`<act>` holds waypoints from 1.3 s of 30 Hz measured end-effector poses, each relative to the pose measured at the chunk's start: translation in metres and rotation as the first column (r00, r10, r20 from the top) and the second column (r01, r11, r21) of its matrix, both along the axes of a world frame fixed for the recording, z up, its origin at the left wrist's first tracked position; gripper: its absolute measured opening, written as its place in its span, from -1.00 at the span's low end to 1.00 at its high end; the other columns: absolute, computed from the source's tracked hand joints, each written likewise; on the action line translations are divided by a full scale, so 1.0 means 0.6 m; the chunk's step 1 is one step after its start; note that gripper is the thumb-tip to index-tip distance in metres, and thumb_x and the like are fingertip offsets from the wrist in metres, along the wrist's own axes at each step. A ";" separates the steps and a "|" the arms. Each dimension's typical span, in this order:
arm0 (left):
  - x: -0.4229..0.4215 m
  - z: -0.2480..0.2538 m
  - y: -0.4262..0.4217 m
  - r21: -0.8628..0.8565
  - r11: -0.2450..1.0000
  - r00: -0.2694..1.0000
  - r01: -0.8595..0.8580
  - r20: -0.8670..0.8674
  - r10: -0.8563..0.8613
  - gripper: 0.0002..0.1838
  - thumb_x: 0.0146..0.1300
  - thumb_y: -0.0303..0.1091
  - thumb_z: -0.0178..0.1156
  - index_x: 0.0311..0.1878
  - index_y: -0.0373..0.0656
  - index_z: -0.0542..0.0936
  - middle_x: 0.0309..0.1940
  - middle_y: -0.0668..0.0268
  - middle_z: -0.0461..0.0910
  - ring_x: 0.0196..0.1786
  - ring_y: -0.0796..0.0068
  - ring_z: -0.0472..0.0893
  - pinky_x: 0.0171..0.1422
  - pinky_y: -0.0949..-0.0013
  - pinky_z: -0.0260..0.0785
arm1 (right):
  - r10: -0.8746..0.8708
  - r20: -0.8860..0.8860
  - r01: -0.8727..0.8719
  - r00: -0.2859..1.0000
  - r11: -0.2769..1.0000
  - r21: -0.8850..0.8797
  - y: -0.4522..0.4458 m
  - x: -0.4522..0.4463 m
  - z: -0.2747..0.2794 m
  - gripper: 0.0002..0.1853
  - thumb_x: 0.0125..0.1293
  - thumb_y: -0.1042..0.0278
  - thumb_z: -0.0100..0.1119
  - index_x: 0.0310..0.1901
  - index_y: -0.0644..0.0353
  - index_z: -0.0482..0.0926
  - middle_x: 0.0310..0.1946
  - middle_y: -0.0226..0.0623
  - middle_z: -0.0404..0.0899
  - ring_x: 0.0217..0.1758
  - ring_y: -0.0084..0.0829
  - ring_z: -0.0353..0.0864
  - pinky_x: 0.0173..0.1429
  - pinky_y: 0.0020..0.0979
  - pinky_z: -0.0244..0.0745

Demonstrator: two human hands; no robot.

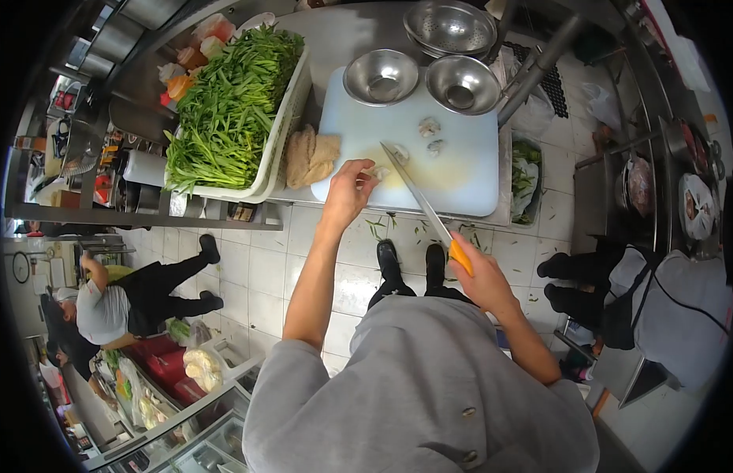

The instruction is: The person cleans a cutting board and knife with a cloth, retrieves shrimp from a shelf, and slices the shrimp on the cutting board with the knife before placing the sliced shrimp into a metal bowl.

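Grey shirt (429, 394): nearest the camera, 6 o'clock from the centre of the cutting board (351, 118); all directions below use that centre.
Left hand (351, 191): 8 o'clock, over the near edge of the board; thumb and fingers drawn together, pinching a pale morsel (380, 172) at their tips.
Right hand (483, 276): 5 o'clock, off the board; fingers wrapped round the orange handle (461, 257).
Knife (420, 197): blade runs from 5 o'clock toward 11, its point near the board's middle, just beside a second pale piece (401, 154); contact with that piece cannot be confirmed.
Loose pieces: one greyish lump (429, 126) at 1 o'clock, another (436, 148) at 3 o'clock; both on the board, apart from the blade.
Morsel handling: judged light, soft and slippery, easily torn or squashed; grip lightly at the outer end, fingertips curled away from the edge.
Knife handling: judged stiff, moderate in weight; hold fully round the handle, clear of the blade.
Work surface: yellowish patch (437, 175) around the middle looks wet; pieces may slide.
Surroundings: metal bowls at 11 (381, 77) and 1 o'clock (463, 84); crumpled cloth (313, 158) at 9.
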State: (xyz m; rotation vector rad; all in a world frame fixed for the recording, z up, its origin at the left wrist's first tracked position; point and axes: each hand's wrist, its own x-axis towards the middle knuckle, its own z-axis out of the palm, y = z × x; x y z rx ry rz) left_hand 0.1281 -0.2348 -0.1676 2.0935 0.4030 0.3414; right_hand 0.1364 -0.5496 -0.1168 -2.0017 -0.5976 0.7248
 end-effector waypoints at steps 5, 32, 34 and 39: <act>0.021 0.005 0.004 0.201 0.968 0.986 0.150 -0.097 -0.133 -0.68 0.15 -0.47 0.41 -0.01 -0.25 0.65 -0.08 0.16 0.66 -0.17 0.25 0.70 -0.03 0.29 0.59 | -0.083 0.043 0.082 0.996 0.996 0.023 -0.024 0.003 0.035 -0.43 0.38 0.39 0.23 0.41 0.15 0.35 0.02 0.13 0.63 0.05 0.08 0.65 0.13 -0.22 0.51; 0.102 0.071 0.022 0.337 0.920 0.978 0.201 -0.023 -0.205 -0.80 0.11 -0.50 0.38 -0.16 -0.18 0.65 -0.18 0.23 0.66 -0.21 0.28 0.66 -0.12 0.28 0.50 | -0.279 -0.119 0.285 0.953 0.958 0.038 -0.124 -0.015 0.049 -0.45 0.38 0.47 0.20 0.39 0.22 0.37 -0.23 -0.09 0.65 -0.27 -0.38 0.63 -0.10 -0.38 0.52; 0.053 0.041 0.023 0.532 0.815 0.965 0.229 -0.012 -0.263 -0.78 0.11 -0.56 0.34 -0.15 -0.17 0.66 -0.13 0.24 0.64 -0.17 0.18 0.66 -0.10 0.23 0.52 | -0.180 -0.073 0.183 0.981 0.983 0.033 -0.093 -0.004 0.061 -0.44 0.38 0.46 0.21 0.40 0.20 0.37 -0.12 0.03 0.66 -0.15 -0.22 0.68 0.02 -0.33 0.52; -0.017 0.009 0.020 0.428 0.873 0.969 0.234 -0.024 -0.247 -0.73 0.11 -0.59 0.33 -0.09 -0.19 0.65 -0.05 0.21 0.61 -0.12 0.11 0.66 -0.05 0.19 0.53 | 0.036 0.204 -0.054 0.978 0.995 0.082 -0.029 0.010 0.046 -0.40 0.37 0.46 0.21 0.43 0.10 0.34 -0.16 0.02 0.63 -0.19 0.00 0.64 -0.03 -0.23 0.53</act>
